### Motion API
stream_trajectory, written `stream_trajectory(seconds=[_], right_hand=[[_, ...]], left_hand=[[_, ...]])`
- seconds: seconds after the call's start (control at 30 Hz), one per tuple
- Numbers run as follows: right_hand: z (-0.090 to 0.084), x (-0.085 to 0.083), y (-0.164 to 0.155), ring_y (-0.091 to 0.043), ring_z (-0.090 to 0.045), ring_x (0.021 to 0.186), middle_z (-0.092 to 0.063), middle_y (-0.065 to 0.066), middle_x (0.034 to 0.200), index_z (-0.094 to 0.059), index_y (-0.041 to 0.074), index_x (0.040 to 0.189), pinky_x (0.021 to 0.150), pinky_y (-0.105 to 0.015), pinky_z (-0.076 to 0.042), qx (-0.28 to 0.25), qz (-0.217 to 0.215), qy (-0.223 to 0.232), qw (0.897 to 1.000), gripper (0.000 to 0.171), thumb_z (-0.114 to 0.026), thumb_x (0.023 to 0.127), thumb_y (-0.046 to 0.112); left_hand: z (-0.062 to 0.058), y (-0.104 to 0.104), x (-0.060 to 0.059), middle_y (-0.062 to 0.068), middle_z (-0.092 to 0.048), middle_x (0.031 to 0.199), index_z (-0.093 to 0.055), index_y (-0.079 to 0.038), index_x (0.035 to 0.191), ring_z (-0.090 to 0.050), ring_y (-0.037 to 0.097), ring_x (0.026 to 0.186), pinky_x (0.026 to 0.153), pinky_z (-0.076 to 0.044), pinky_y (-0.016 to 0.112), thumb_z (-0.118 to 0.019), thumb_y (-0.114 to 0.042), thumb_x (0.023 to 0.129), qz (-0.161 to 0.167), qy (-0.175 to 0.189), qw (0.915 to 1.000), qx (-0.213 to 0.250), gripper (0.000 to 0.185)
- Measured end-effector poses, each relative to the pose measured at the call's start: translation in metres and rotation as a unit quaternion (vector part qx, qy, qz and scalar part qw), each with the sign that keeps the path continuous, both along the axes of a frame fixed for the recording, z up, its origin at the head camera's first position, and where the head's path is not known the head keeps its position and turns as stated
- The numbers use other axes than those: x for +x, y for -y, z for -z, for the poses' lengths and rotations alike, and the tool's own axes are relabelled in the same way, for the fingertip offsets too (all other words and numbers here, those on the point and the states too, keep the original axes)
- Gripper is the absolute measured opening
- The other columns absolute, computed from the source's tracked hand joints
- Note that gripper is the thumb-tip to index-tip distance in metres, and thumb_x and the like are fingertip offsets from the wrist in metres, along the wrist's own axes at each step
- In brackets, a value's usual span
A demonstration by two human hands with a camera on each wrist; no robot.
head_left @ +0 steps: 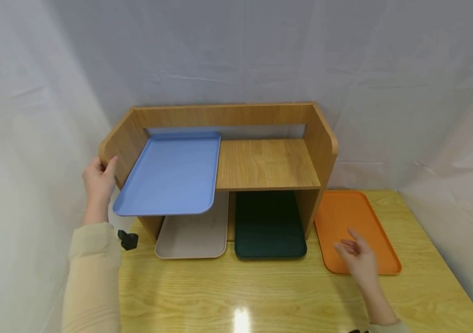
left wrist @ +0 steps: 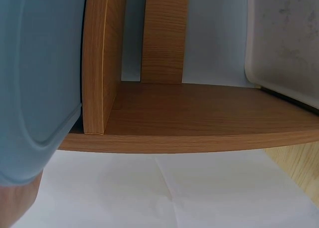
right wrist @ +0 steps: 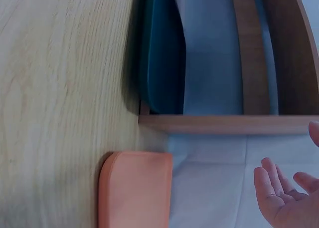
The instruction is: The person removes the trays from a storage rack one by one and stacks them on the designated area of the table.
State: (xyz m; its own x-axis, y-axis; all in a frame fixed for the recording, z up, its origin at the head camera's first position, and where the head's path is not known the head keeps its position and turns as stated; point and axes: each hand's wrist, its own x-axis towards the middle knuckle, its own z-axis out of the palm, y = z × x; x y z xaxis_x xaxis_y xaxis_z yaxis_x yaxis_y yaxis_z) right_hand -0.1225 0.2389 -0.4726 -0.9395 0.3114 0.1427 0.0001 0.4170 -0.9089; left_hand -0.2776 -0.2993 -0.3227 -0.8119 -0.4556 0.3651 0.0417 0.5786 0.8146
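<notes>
My left hand [head_left: 100,178] grips the front edge of the left side panel [head_left: 125,143] of a wooden desk shelf. Close by, a blue tray [head_left: 174,171] lies on the left half of the upper board, its front end jutting past the edge. In the left wrist view, the tray hides most of that hand. My right hand [head_left: 359,259] hovers over an orange tray [head_left: 354,222] on the table, with fingers parted and slightly bent, holding nothing. The right wrist view shows its fingers [right wrist: 271,185] spread apart from the shelf.
Below the upper board, a beige tray [head_left: 192,236] lies in the left compartment and a dark green tray [head_left: 270,231] in the right one. A small black object [head_left: 128,240] is beside my left wrist. White sheeting [head_left: 240,51] surrounds the wooden table [head_left: 186,291].
</notes>
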Motion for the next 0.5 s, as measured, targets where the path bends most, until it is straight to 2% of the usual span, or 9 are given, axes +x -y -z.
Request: stream_trajectory(seconds=[0.23,0.3,0.5], right_hand=[[-0.008,-0.006,0.018,0.004,-0.052,0.080,-0.057,-0.020,0.104,-0.039,0.001,0.130,0.064,-0.011,-0.042,0.011,-0.027,-0.003,1.000,0.058,-0.065,0.081,0.018],[-0.010,-0.007,0.024,0.000,-0.054,0.082,-0.058,-0.019,0.103,-0.040,0.001,0.129,0.066,-0.010,-0.042,0.012,-0.036,-0.005,0.999,0.058,-0.066,0.080,0.018],[-0.012,-0.014,0.041,-0.015,-0.057,0.086,-0.058,-0.020,0.102,-0.041,0.000,0.128,0.067,-0.013,-0.043,0.007,-0.062,-0.006,0.998,0.059,-0.068,0.078,0.015]], left_hand=[[0.001,0.000,-0.001,-0.002,-0.050,0.075,-0.055,0.005,0.095,-0.044,0.003,0.063,0.055,-0.036,0.015,-0.053,-0.028,0.088,-0.002,-0.024,0.9997,-0.008,0.034],[0.002,0.000,-0.001,-0.002,-0.051,0.075,-0.056,0.006,0.095,-0.044,0.002,0.062,0.055,-0.036,0.014,-0.054,-0.027,0.087,-0.004,-0.036,0.9993,-0.011,0.034],[0.002,-0.001,-0.001,0.003,-0.054,0.079,-0.057,0.006,0.097,-0.044,0.001,0.063,0.057,-0.036,0.014,-0.054,-0.026,0.087,-0.002,-0.042,0.9991,-0.009,0.034]])
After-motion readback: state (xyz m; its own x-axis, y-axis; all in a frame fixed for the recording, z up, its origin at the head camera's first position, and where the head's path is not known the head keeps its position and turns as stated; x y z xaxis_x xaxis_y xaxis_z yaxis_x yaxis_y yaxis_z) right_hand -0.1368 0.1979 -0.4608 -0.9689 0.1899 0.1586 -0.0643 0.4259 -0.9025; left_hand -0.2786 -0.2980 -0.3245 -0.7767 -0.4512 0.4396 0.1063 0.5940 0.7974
